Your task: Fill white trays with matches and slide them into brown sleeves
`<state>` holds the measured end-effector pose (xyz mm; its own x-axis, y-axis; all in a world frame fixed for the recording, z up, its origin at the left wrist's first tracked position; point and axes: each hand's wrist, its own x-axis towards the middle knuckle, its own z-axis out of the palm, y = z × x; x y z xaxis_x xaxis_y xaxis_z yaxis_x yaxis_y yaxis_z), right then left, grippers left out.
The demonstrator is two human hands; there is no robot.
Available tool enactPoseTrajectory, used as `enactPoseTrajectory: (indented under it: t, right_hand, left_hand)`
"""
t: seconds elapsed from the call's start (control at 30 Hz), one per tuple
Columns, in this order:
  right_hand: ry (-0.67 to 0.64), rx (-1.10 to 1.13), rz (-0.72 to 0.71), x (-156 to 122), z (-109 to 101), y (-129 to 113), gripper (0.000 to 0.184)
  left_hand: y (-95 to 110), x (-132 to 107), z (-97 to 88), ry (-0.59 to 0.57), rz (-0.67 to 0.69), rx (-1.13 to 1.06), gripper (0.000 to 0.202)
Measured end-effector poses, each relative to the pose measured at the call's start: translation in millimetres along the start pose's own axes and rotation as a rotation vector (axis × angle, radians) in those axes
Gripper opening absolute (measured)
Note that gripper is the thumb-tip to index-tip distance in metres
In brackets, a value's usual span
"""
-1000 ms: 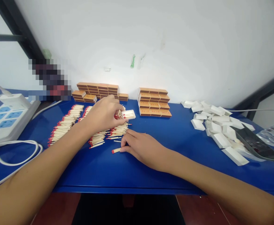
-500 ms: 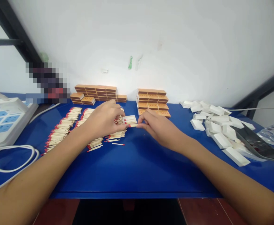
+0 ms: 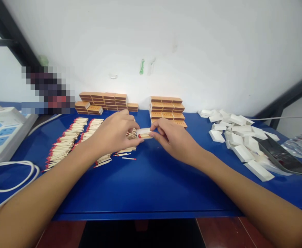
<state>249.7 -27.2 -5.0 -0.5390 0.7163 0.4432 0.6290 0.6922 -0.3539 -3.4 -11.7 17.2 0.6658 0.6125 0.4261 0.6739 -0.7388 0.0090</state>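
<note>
A small white matchbox tray is held above the blue table, gripped at its left end by the thumb and fingers of my left hand. A few red-headed matches lie lengthwise in it. My right hand is closed in a pinch on the plain ends of these matches, at the tray's right end. Behind and below my left hand are rows of loose matches, partly hidden by the hand and forearm. One single match lies apart, in front of them.
Filled-looking brown matchboxes are stacked against the wall, with a second stepped stack to their right. White empty trays are heaped at right beside a dark phone. A power strip with white cable stands at left.
The matches in my right fingers have gone from the tray's front edge down into the tray. My right hand has shifted slightly left and up. The view has moved a little.
</note>
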Motion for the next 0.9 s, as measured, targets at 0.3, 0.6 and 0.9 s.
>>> enactPoseTrajectory:
  t: [0.3,0.6,0.9]
  right_hand:
    - [-0.269,0.067,-0.075,-8.2,31.7,-47.7,0.019]
    - [-0.363,0.267,-0.160,-6.9,31.8,-44.2,0.024]
    - [-0.238,0.231,0.068,-10.1,21.8,-60.3,0.020]
  left_hand:
    - [-14.4,-1.3,0.5,0.083,-0.022,0.059,0.026]
    - [-13.5,-1.8,1.3,0.093,-0.022,0.049,0.026]
    - [-16.1,-1.8,0.9,0.079,-0.050,0.037,0.024]
